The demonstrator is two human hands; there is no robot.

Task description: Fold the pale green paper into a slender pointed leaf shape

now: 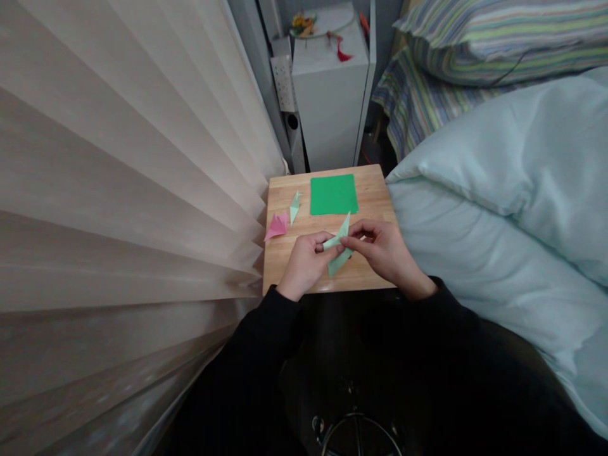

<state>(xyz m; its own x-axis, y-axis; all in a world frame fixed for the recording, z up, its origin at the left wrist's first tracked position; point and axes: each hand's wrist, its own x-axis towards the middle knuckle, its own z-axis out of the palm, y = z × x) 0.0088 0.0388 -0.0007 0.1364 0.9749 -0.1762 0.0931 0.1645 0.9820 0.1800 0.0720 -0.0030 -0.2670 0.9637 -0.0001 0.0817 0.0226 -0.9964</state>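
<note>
Both hands pinch a pale green folded paper piece (pixel 341 244) just above a small wooden table (pixel 289 253). My left hand (pixel 306 263) grips its left side with closed fingers. From the right, my right hand (pixel 382 250) pinches it with thumb and forefinger. One pointed tip of the paper sticks up toward a flat green paper square (pixel 333 194) lying at the table's far edge.
A pink folded paper (pixel 277 225) and a small pale green folded paper (pixel 294 206) lie at the table's left. A beige pleated curtain (pixel 118 190) hangs left. A light blue duvet (pixel 513 209) lies right. A white cabinet (pixel 330 95) stands beyond the table.
</note>
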